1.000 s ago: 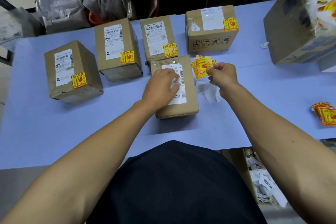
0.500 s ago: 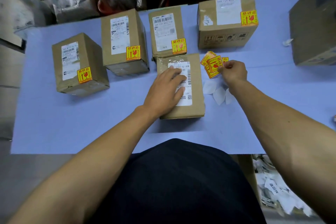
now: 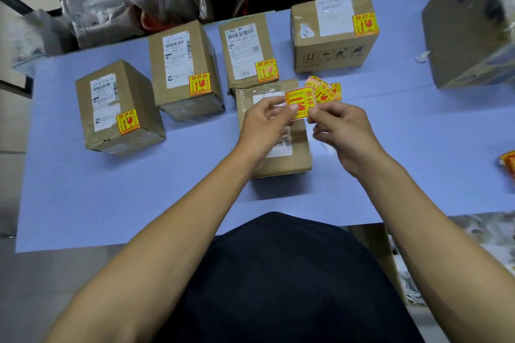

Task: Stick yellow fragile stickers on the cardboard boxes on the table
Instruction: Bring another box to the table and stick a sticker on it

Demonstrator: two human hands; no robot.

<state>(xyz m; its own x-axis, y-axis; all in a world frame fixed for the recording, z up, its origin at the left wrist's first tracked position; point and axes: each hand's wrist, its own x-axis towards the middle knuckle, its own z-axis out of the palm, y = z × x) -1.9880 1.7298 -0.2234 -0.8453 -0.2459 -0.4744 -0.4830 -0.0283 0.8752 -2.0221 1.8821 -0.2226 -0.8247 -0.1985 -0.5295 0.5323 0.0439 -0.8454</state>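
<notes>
L hand point(image 3: 264, 122) has left the unlabelled box point(image 3: 274, 131) at frame centre, now pinches the yellow sticker point(image 3: 300, 103) w/ R hand point(image 3: 338, 131) above it. Peel likely underway; 4 boxes already labelled.

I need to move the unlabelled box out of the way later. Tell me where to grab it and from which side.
Grip the unlabelled box across its two long side walls, coming down from above at its near end. It lies flat with its narrow end toward the person, and both the left hand and right hand hover over its far part, holding a sticker.
</notes>
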